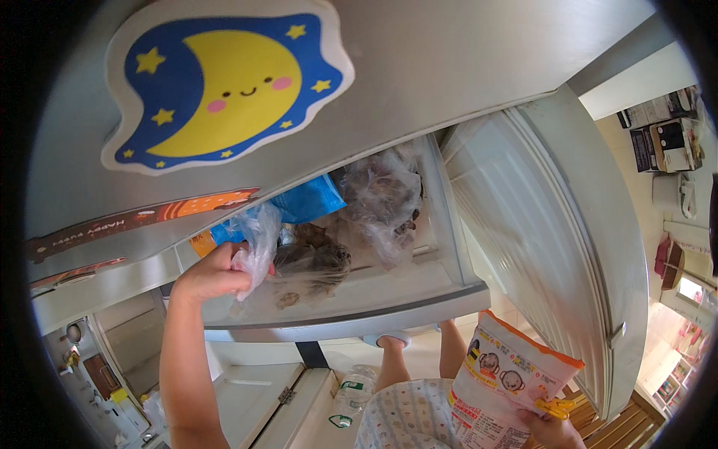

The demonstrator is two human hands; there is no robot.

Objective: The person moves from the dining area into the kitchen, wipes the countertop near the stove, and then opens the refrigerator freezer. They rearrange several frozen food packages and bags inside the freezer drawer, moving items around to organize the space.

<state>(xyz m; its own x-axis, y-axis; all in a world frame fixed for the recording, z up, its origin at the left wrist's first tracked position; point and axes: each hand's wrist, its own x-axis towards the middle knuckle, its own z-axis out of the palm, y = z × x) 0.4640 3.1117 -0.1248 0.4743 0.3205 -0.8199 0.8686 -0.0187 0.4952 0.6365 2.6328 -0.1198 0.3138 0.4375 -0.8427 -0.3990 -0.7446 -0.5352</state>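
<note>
My left hand (216, 273) grips the bunched top of a clear plastic bag (259, 247) at the left side of a pulled-out freezer drawer (387, 286). Inside the drawer, dark food in thin plastic (314, 264) lies just right of that hand. Behind it are a blue packet (311, 199) and, further right, a larger bag of brownish food (384, 193). An orange and blue packet (206, 238) shows behind my left wrist. Low on the right, my right hand (549, 429) holds a printed white and orange food bag (502, 376), with a yellow clip (555, 408) on its edge.
The freezer door (538, 224) hangs open on the right. A refrigerator door with a moon sticker (235, 90) overhangs the drawer. Below stand a large plastic bottle (354, 393), my feet, and a white hinged cabinet door (252, 393). Wooden slats (628, 424) lie at lower right.
</note>
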